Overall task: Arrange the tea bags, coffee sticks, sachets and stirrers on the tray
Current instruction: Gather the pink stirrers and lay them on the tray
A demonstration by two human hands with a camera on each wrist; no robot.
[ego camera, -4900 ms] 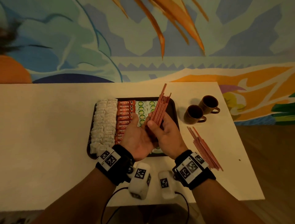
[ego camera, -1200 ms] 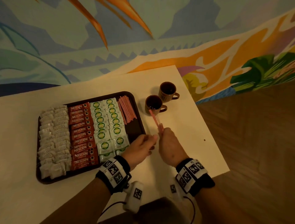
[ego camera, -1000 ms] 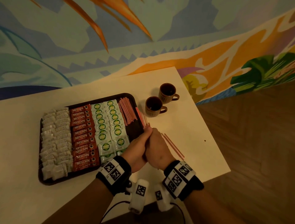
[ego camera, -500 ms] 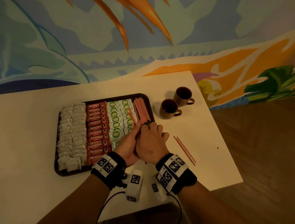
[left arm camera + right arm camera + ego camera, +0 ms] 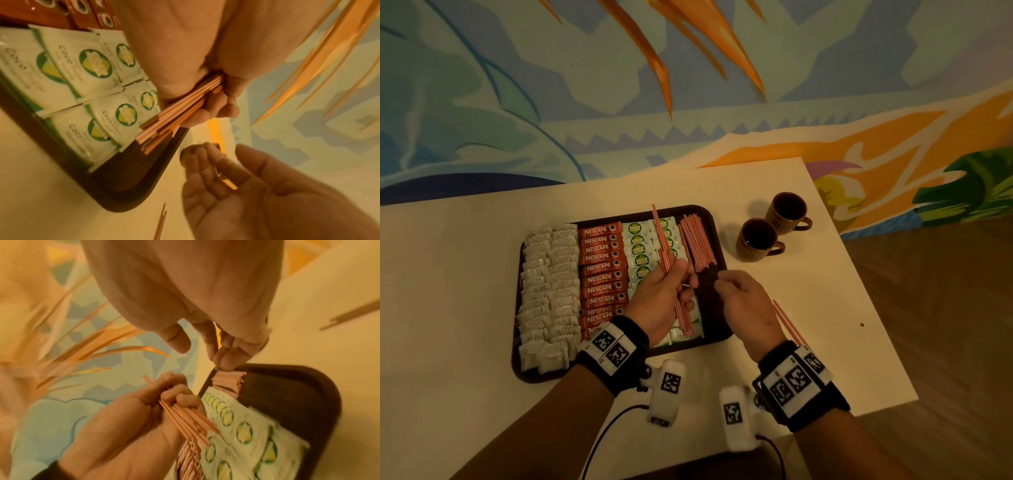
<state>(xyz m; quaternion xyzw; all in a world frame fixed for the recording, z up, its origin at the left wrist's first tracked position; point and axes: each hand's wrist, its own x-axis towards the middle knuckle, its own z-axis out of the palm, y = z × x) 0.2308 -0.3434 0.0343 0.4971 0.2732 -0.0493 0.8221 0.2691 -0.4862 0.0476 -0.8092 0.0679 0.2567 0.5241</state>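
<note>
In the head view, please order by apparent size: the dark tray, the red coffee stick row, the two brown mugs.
1. Dark tray
2. Red coffee stick row
3. Two brown mugs: near, far, alike.

Head view overhead; wrist views close on tray (image 5: 717, 236).

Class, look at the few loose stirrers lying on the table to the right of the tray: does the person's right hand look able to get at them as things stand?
Probably yes. The right hand holds nothing, and the loose stirrers lie on the bare table just beside its wrist, with nothing over them.
</note>
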